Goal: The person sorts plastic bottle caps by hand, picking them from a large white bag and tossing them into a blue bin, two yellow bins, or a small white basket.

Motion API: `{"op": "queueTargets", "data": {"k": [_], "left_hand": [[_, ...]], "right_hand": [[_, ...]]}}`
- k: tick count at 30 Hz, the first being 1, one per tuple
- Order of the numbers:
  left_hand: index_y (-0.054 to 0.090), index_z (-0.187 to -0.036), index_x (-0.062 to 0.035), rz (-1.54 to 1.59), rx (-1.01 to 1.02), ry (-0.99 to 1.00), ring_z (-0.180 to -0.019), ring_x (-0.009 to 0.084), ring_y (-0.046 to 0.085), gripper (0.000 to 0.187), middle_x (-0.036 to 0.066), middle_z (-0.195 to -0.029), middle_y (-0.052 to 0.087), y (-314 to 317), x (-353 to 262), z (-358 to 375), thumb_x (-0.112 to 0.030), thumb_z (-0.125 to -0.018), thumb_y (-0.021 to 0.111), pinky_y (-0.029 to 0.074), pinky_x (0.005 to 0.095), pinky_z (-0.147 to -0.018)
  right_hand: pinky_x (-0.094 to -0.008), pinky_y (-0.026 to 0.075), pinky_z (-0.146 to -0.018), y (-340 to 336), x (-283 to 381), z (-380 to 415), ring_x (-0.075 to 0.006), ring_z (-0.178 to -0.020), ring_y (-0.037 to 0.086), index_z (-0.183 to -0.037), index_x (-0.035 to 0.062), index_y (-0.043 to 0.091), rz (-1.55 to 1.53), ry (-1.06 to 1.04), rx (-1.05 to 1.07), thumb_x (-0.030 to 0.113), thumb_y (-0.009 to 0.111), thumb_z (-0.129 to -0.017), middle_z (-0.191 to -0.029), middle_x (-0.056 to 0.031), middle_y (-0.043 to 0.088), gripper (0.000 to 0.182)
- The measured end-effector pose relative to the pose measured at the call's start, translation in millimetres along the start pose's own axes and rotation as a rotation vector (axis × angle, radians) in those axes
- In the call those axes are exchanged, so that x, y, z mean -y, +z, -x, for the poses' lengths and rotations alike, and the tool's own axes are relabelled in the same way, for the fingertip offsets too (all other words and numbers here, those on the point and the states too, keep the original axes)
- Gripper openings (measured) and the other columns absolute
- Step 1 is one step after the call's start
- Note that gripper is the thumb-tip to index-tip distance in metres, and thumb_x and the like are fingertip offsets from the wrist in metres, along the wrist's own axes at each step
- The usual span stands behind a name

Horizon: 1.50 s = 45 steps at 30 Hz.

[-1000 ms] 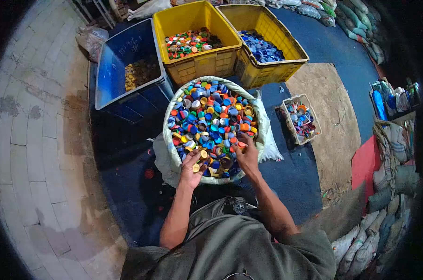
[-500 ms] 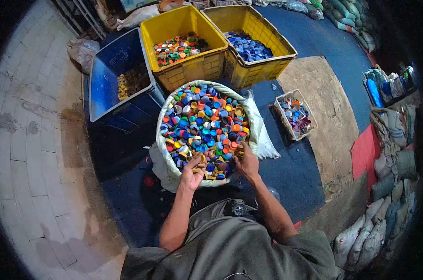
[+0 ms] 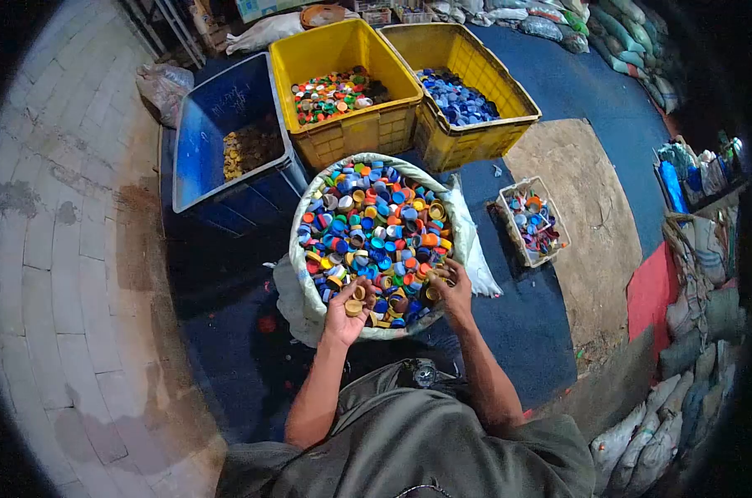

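Note:
A round container lined with a white sack [image 3: 303, 282] is heaped with plastic bottle caps [image 3: 376, 224] in many colours. Over its near left side, my left hand [image 3: 342, 322] is curled around several yellow bottle caps [image 3: 353, 308], palm partly up. My right hand [image 3: 456, 295] is at the near right side of the heap, fingers bent around a dull yellow cap [image 3: 432, 293]. Dark blue and brown caps lie between the two hands.
Beyond the container stand a blue bin [image 3: 195, 192] with yellowish caps, a yellow bin [image 3: 351, 133] with mixed caps and another yellow bin [image 3: 442, 145] with blue caps. A white basket [image 3: 550, 256] sits right, near cardboard [image 3: 596, 199]. Filled sacks [image 3: 641, 440] line the right side.
The view has shifted, so everything sits a little lower and farther right. My left hand has turned more palm up, showing its yellow caps. My right fingers have closed around a yellow cap.

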<state>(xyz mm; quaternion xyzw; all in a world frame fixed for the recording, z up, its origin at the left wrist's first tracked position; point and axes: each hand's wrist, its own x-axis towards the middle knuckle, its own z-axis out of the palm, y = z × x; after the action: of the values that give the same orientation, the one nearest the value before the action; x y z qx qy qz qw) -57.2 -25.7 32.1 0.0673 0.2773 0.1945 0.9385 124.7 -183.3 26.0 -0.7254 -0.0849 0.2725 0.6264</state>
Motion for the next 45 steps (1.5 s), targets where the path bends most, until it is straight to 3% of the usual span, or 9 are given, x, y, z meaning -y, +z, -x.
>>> {"op": "queueTargets", "data": {"k": [9, 13, 20, 23, 26, 30, 33, 39, 45], "left_hand": [[0.048, -0.112, 0.0055, 0.227, -0.169, 0.158, -0.102, 0.0296, 0.055, 0.040, 0.018, -0.111, 0.055, 4, -27, 13, -0.028, -0.091, 0.053, 0.048, 0.0408, -0.089], [0.046, -0.114, 0.0067, 0.294, -0.192, 0.245, -0.106, 0.0304, 0.054, 0.044, 0.020, -0.111, 0.054, 3, -53, 11, -0.030, -0.090, 0.054, 0.047, 0.0435, -0.093], [0.054, -0.092, 0.0079, 0.278, -0.040, 0.413, -0.089, 0.0352, 0.058, 0.048, 0.023, -0.098, 0.059, 36, -187, -57, -0.039, -0.083, 0.061, 0.047, 0.0444, -0.090], [0.022, -0.134, 0.0071, 0.200, 0.088, 0.626, -0.110, 0.0374, 0.051, 0.082, 0.028, -0.123, 0.046, 96, -257, -57, -0.041, -0.081, 0.063, 0.041, 0.0457, -0.097], [-0.009, -0.146, -0.0095, 0.164, -0.032, 0.733, -0.140, 0.0403, 0.002, 0.101, 0.030, -0.149, 0.000, 126, -273, -33, -0.040, -0.082, 0.062, 0.009, 0.0497, -0.113], [-0.001, -0.146, -0.0037, -0.039, -0.142, 0.740, -0.138, 0.0394, 0.017, 0.088, 0.027, -0.148, 0.016, 65, -248, -40, -0.031, -0.086, 0.058, 0.021, 0.0504, -0.111], [0.059, -0.104, -0.0083, -0.249, -0.425, 0.721, -0.089, 0.0185, 0.056, 0.028, 0.005, -0.097, 0.061, 11, -210, -54, -0.023, -0.082, 0.066, 0.047, 0.0348, -0.086], [0.061, -0.097, -0.0026, -0.976, -0.547, 0.811, -0.077, 0.0135, 0.062, 0.025, 0.007, -0.085, 0.067, -22, -164, -93, -0.014, -0.077, 0.072, 0.048, 0.0252, -0.071], [0.060, -0.100, -0.0065, -1.796, -0.490, 1.011, -0.085, 0.0303, 0.061, 0.030, 0.007, -0.087, 0.069, -12, -170, -155, -0.016, -0.074, 0.070, 0.046, 0.0404, -0.078]], "right_hand": [[-0.0338, 0.048, -0.081, 59, 3, 1, -0.0204, -0.091, 0.056, -0.103, 0.0029, 0.055, -1.045, 0.457, 0.612, 0.018, 0.052, -0.081, -0.094, -0.0064, 0.058, 0.027], [-0.0362, 0.048, -0.084, 109, 30, 13, -0.0225, -0.091, 0.055, -0.111, -0.0011, 0.047, -0.816, 0.667, 0.309, 0.009, 0.047, -0.078, -0.099, -0.0103, 0.052, 0.034], [-0.0319, 0.047, -0.073, 242, 101, -65, -0.0197, -0.073, 0.051, -0.079, 0.0053, 0.049, -0.912, 0.488, 0.549, 0.010, 0.053, -0.080, -0.081, -0.0072, 0.052, 0.006], [-0.0335, 0.045, -0.066, 291, 209, -79, -0.0196, -0.069, 0.047, -0.084, -0.0018, 0.048, -0.971, 0.469, 0.761, 0.001, 0.049, -0.072, -0.082, -0.0108, 0.050, 0.013], [-0.0385, 0.047, -0.081, 305, 227, -88, -0.0308, -0.090, 0.052, -0.098, -0.0092, 0.044, -0.959, 0.397, 0.684, 0.010, 0.047, -0.076, -0.096, -0.0204, 0.052, 0.030], [-0.0444, 0.050, -0.089, 258, 184, -80, -0.0403, -0.114, 0.049, -0.110, -0.0028, 0.039, -0.890, 0.200, 0.514, 0.014, 0.055, -0.078, -0.103, -0.0135, 0.049, 0.039], [-0.0465, 0.049, -0.092, 204, 116, -83, -0.0378, -0.112, 0.051, -0.125, 0.0021, 0.036, -0.818, 0.260, 0.421, 0.016, 0.053, -0.083, -0.111, -0.0135, 0.050, 0.048], [-0.0384, 0.049, -0.085, 113, 34, -46, -0.0251, -0.101, 0.056, -0.132, 0.0026, 0.035, -0.431, 0.281, 0.316, 0.010, 0.054, -0.082, -0.121, -0.0168, 0.051, 0.054], [-0.0296, 0.048, -0.076, 80, -3, -15, -0.0180, -0.096, 0.056, -0.125, 0.0021, 0.045, -0.082, 0.027, 0.374, 0.001, 0.052, -0.080, -0.114, -0.0106, 0.054, 0.045]]}}
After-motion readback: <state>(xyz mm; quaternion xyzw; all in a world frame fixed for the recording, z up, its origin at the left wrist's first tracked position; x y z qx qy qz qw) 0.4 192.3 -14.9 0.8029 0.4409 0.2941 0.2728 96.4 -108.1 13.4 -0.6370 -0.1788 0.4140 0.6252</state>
